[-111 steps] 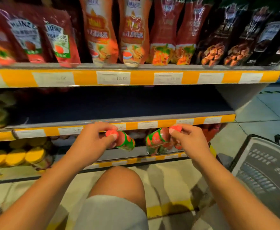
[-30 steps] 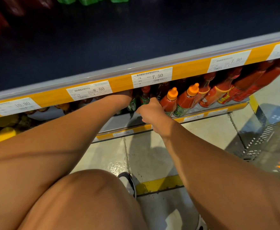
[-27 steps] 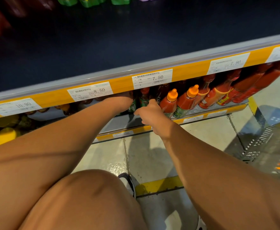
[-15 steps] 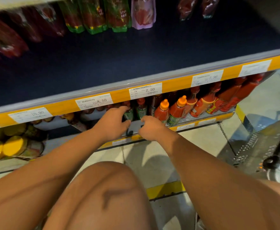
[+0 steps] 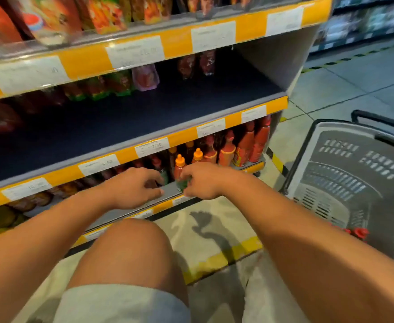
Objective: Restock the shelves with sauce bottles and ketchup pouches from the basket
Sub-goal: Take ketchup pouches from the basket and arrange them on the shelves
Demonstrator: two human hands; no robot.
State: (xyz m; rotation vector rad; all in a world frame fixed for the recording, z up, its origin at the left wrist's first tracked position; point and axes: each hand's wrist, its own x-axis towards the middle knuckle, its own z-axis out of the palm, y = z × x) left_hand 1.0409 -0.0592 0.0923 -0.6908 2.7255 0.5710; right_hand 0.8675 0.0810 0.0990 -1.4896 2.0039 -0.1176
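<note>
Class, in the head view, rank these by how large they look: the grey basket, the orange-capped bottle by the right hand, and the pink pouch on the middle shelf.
1. Grey basket, clearly largest.
2. Pink pouch.
3. Orange-capped bottle, partly hidden by the right hand.
The pouch sits farther back, so the last two are uncertain.

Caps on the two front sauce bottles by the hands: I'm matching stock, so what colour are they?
Orange, on both front sauce bottles; the head view shows them beside the right hand.

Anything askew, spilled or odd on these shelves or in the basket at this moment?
No spill or damage shows. The middle shelf is mostly bare, with only a few pouches at the back. Bottles on the lower shelf stand upright. Both hands are held just in front of them.
</note>
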